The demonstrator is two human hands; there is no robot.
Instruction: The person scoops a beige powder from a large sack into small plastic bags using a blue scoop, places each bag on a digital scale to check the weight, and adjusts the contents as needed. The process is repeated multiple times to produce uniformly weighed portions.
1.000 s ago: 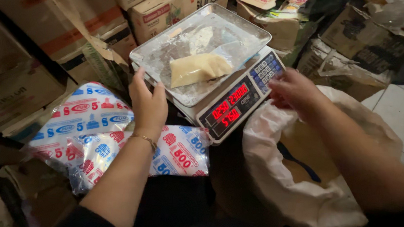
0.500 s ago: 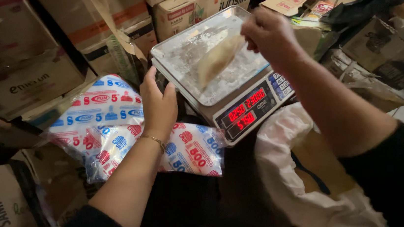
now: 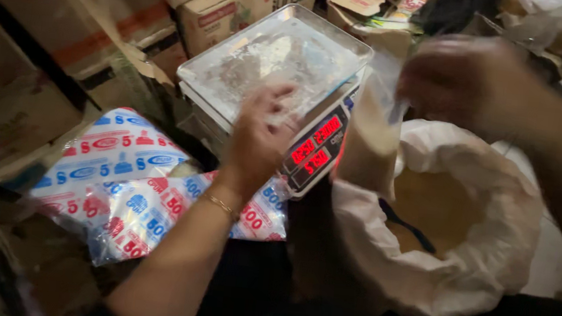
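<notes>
My right hand [image 3: 470, 80] pinches the filled bag [image 3: 374, 136] over the sack [image 3: 495, 220]; left hand [image 3: 261, 132] spread, seemingly empty; a loose pinch could spill it

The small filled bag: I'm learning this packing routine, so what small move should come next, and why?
Probably bring the left hand across to the small filled bag. The right hand dangles it by its top beside the scale, above the open sack, so its mouth looks unclosed and needs a second grip.
</notes>
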